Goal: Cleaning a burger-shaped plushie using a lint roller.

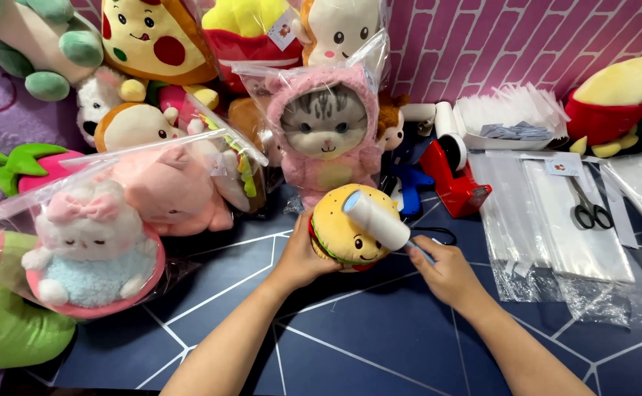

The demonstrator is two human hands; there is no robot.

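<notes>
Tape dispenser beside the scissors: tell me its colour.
The plastic tape dispenser is red, holding a white roll; the head view shows it.

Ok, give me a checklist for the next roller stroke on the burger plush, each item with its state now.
1. Left hand steadies the burger plush: ok, it cups the plush's side.
2. Right hand has a grip on the lint roller handle: ok.
3. Roller head touches the plush: ok, it lies across the top.
4. Plush clear of the bagged toys: ok, apart from the cat plush behind it.
5. Roller sheet clean: cannot tell.
6. Scissors out of the way: ok, on the clear bags to the right.
</notes>
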